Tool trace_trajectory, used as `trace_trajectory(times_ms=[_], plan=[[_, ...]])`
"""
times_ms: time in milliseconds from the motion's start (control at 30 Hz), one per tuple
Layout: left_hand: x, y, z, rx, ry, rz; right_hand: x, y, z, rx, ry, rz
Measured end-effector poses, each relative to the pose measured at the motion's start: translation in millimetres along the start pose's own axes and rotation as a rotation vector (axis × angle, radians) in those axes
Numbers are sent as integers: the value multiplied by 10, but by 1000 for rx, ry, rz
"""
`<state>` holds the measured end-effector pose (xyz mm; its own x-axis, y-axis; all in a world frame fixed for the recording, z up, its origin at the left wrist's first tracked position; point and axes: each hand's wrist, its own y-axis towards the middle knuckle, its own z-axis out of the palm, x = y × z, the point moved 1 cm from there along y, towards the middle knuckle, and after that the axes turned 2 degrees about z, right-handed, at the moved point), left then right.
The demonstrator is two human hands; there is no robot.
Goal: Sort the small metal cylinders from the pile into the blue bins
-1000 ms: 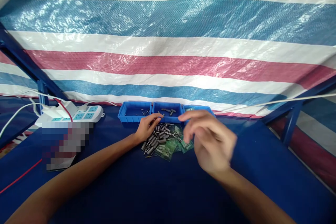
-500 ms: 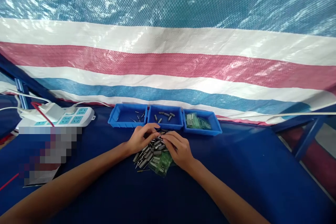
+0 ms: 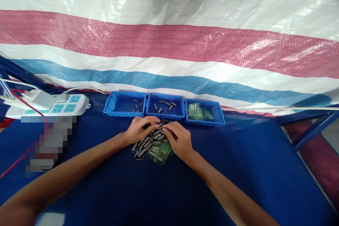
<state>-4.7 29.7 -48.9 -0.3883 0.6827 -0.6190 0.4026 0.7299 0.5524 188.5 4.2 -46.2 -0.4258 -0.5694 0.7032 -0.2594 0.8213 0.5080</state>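
A pile of small grey metal parts (image 3: 151,143) lies on the blue table cloth, on top of green plastic bags (image 3: 162,152). My left hand (image 3: 139,129) rests on the pile's far left side, fingers curled and pinched on a small part I cannot make out. My right hand (image 3: 178,139) sits on the pile's right side, its fingertips pinched together over the parts. The two hands' fingertips nearly meet above the pile.
Three blue trays stand behind the pile: the left tray (image 3: 124,104) with thin pins, the middle tray (image 3: 165,106) with grey parts, the right tray (image 3: 205,112) with green bags. A white power strip (image 3: 57,104) lies at the left. A striped tarp (image 3: 169,42) hangs behind.
My right hand came down from the air onto the pile's right side and pinched at the parts. The camera tilted down, so the table sits higher in view.
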Motion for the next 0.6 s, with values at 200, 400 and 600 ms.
trace_trajectory(times_ms=[200,400,600], plan=[[-6,40,-27,-30,-4,1,-22,5,-5,-36,-16,77],[-13,94,-15,-51,-54,62,-41,-2,10,-56,-72,93],[-10,88,-11,-94,-69,109,-52,10,54,-10,-111,33]])
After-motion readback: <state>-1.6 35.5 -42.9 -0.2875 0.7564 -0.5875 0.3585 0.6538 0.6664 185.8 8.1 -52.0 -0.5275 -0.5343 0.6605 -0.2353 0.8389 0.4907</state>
